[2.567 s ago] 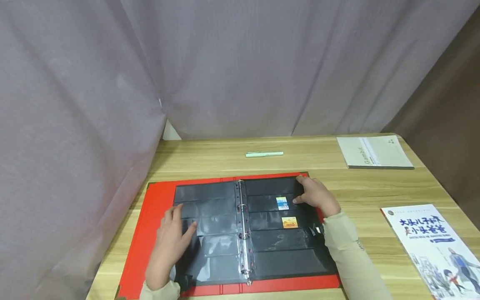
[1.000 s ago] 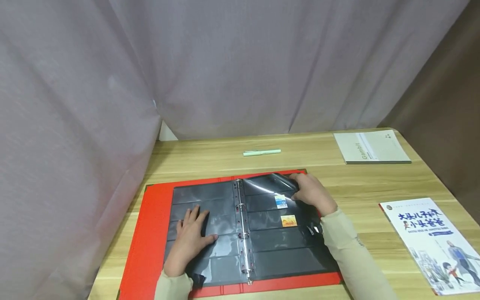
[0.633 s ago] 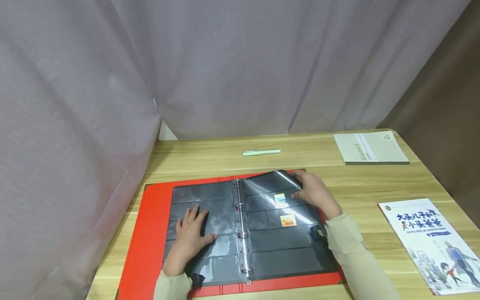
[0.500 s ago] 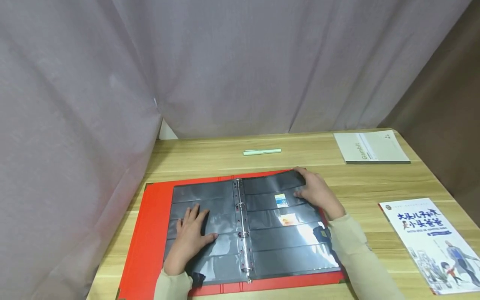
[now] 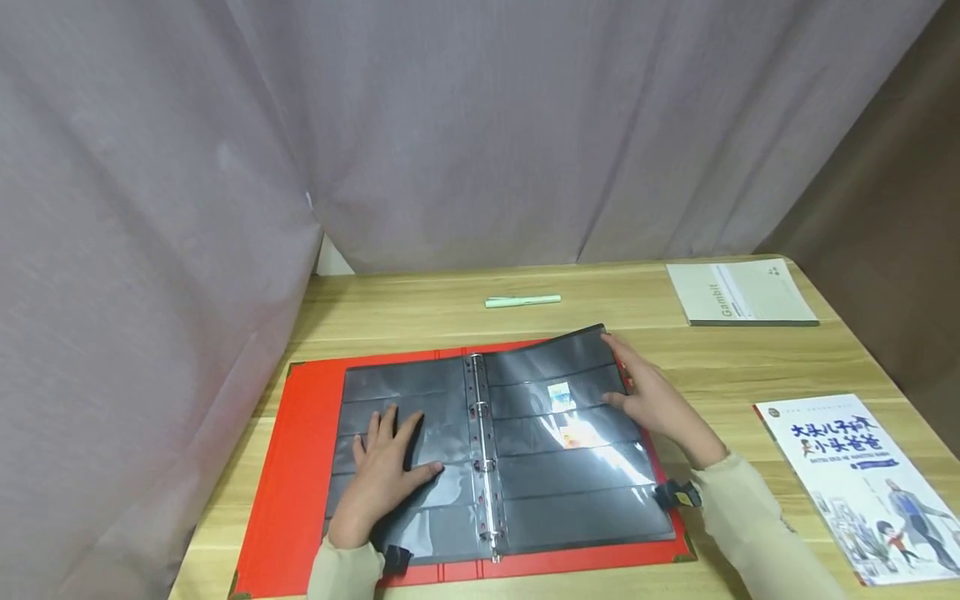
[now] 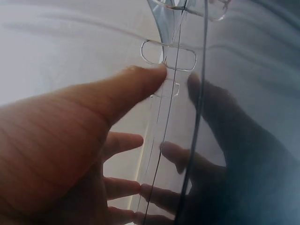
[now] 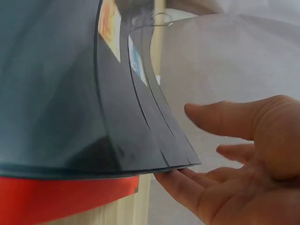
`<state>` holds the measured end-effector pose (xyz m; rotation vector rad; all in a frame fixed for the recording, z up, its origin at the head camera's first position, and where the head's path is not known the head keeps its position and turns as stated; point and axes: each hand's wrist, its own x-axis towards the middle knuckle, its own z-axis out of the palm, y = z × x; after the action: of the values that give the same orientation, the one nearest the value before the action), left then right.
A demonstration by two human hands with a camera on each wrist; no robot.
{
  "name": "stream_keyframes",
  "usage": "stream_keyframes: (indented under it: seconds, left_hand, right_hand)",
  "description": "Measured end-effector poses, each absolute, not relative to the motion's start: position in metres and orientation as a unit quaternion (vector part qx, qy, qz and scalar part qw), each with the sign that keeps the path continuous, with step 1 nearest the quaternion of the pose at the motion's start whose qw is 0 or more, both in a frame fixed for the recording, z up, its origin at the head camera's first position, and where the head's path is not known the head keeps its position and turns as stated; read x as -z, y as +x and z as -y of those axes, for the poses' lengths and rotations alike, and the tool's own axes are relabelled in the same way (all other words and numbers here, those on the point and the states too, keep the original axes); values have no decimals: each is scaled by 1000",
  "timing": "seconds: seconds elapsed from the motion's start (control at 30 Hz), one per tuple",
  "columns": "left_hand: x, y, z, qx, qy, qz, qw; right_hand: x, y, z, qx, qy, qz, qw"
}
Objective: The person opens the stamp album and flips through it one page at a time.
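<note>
I have the red binder (image 5: 300,433) open on the near part of the surface (image 5: 720,375), rings (image 5: 487,483) at the middle. To its right, also near, lies a book (image 5: 858,492), apart from the binder.

Left hand (image 5: 382,475): placed on the left page (image 5: 405,383). Fingers spread and nearly straight; nothing gripped. Position unchanged over the last second.

Right hand (image 5: 660,404): at the outer edge of the right page (image 5: 577,500). Fingers extended, fingertips under the edge, thumb well apart in the right wrist view. I read this as support from below, not a pinch.

Change: a second ago the far right corner was curled over toward the rings. It is now uncurled and stands higher, and the right hand has shifted to the right. Glare has moved nearer and partly washes over the orange card (image 5: 577,435) in the third row; the blue card (image 5: 560,397) sits in the second row.

Result: the right page is raised along its far outer edge but not turned. I cannot tell whether more than one sheet is lifted.

Beyond the binder: a pen (image 5: 522,301), then a notebook (image 5: 742,292) at far right, untouched.
</note>
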<state>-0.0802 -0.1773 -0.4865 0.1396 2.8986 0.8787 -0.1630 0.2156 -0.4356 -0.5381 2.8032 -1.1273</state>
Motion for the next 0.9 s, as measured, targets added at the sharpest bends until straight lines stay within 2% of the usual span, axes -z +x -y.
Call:
stream_keyframes:
  seconds: [0.13,0.53,0.9]
  left_hand:
    - [487,-80,177,-292,48,-953,56]
    - [486,-81,176,-295,46,-952,62]
    - [487,-80,177,-295,42,-953,61]
  right_hand:
    - [430,-153,-219,367,-162,-915,37]
    - [410,-130,-224,383,-164,-903,100]
    - [399,-114,-227,425,-149,-883,131]
